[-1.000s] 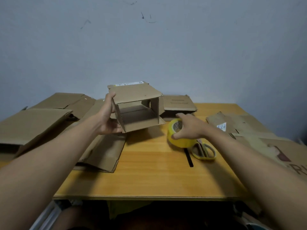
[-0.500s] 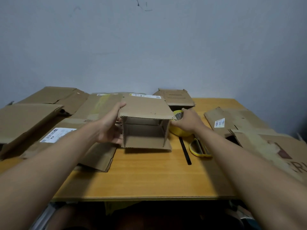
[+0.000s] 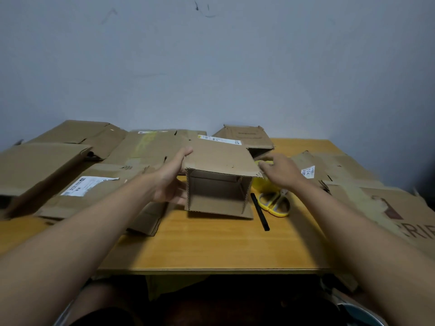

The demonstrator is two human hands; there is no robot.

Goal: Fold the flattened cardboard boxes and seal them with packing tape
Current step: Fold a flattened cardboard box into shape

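A small cardboard box (image 3: 219, 158) lies on its side on the wooden table (image 3: 211, 250), its open end facing me. My left hand (image 3: 170, 182) grips the box's left wall, thumb up at the top edge and fingers curled near the bottom. My right hand (image 3: 281, 171) is just right of the box, its fingers curled over a yellow packing tape roll (image 3: 260, 187). The hand and the box corner hide most of the roll.
Yellow-handled scissors (image 3: 275, 204) and a black pen (image 3: 259, 211) lie right of the box. Flattened cardboard (image 3: 77, 158) covers the table's left side, and more cardboard sheets (image 3: 367, 196) the right. Another small box (image 3: 246, 137) stands at the back by the wall.
My left hand has brought the box down from mid-air onto the table and turned its open end toward me. My right hand stays on the tape roll, now beside the box.
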